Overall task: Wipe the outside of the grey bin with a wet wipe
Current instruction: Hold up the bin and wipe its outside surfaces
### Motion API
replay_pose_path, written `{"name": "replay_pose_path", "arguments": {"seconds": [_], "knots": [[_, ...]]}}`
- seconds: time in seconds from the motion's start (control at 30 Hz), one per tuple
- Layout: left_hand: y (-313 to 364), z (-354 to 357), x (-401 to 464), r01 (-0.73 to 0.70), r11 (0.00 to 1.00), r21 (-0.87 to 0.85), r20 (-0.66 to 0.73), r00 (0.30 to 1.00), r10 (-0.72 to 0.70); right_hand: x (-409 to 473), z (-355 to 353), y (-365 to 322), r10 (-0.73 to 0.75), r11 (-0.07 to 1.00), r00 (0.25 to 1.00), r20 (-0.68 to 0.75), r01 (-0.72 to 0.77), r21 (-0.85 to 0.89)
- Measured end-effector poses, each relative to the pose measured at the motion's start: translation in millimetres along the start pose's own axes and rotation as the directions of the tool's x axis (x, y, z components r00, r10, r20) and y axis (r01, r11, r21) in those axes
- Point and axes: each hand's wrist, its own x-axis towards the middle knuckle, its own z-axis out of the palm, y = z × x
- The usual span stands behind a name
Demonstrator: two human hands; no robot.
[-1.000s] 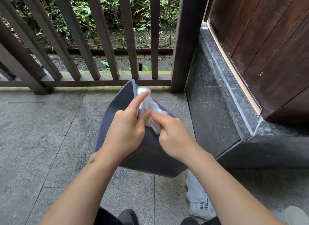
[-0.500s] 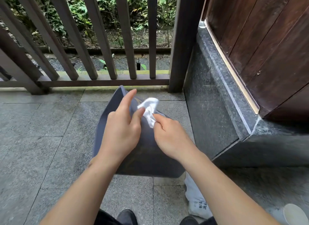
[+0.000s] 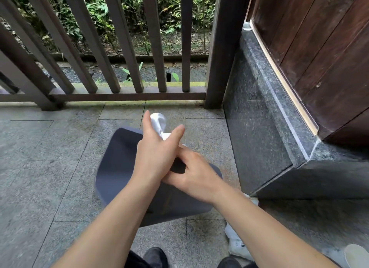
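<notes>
Nearest, the right hand [image 3: 196,176] lies over the dark grey plastic bin [image 3: 115,168] on the stone-tiled floor [image 3: 44,168]; its fingers are tucked beneath the left hand [image 3: 153,158], so its grip cannot be told. The left hand, index finger and thumb extended, holds a twisted white wet wipe [image 3: 159,122] above the bin's far side.

The grey bin [image 3: 117,168] lies tipped on the paved floor, its smooth dark side facing up. The white wipe [image 3: 158,121] is bunched and twisted, held above the bin's far end.
</notes>
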Motion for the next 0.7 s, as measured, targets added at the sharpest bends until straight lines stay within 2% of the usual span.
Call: {"name": "replay_pose_path", "arguments": {"seconds": [0.07,0.17,0.27,0.4,0.47,0.6,0.7], "knots": [[4,-1,1,0.080,0.981,-0.176,0.030,0.997,-0.076,1,1,-4,-0.053,0.998,0.998,-0.029,0.054,0.014],[8,-10,12,0.214,0.844,-0.493,0.040,0.974,-0.223,4,4,-13,-0.152,0.988,0.987,-0.053,0.151,-0.024],[11,-19,23,0.221,0.749,-0.625,0.004,0.960,-0.279,8,12,-14,-0.225,0.966,0.974,-0.020,0.220,-0.136],[7,-27,31,0.246,0.662,-0.708,0.013,0.941,-0.337,6,23,-20,-0.193,0.953,0.980,-0.042,0.177,-0.246],[9,-32,35,0.286,0.608,-0.740,0.095,0.940,-0.326,7,24,-25,-0.231,0.938,0.967,-0.108,0.192,-0.290],[29,-23,25,0.256,0.579,-0.774,0.170,0.965,-0.199,14,14,-32,-0.280,0.933,0.894,-0.351,0.167,-0.320],[38,-13,16,0.286,0.616,-0.734,0.276,0.954,-0.113,15,7,-33,-0.237,0.948,0.869,-0.434,0.110,-0.298]]}}
